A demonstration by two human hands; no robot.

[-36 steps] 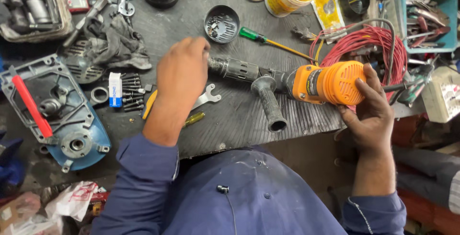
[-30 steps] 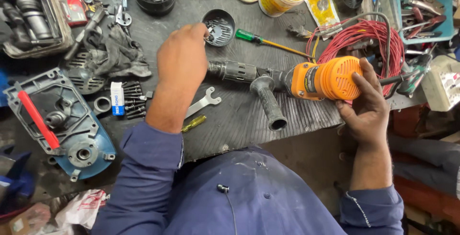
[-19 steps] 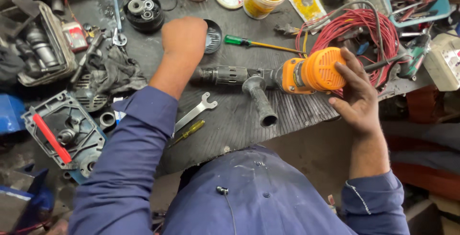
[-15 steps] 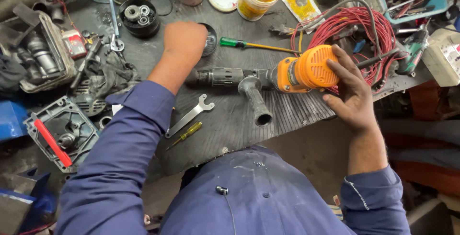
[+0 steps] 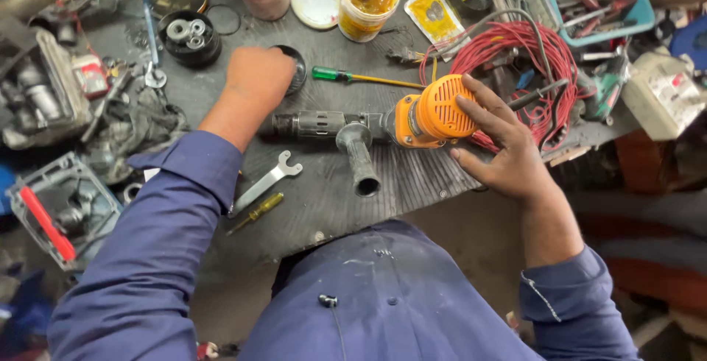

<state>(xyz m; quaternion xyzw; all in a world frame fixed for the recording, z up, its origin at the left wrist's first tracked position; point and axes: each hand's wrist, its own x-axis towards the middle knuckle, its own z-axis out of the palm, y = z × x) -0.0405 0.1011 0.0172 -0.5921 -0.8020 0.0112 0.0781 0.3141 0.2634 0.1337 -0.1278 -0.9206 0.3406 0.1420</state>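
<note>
Right hand (image 5: 508,147) steadies the orange-bodied power drill (image 5: 434,114) on the table (image 5: 309,206), fingers spread over its housing; left hand (image 5: 258,78) covers a small black round dish (image 5: 296,66), its fingers hidden.

— The drill (image 5: 383,122) at the bench's middle: what's it made of?
— Glossy orange ribbed plastic at the rear, dull grey metal up front, matt black rubbery side handle (image 5: 359,156)
— And the bench (image 5: 420,184) itself?
— A dark ribbed mat, rough, dusty, oil-stained

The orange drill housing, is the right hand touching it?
Touching. The head view shows the right hand with fingers laid on the orange drill housing.
</note>
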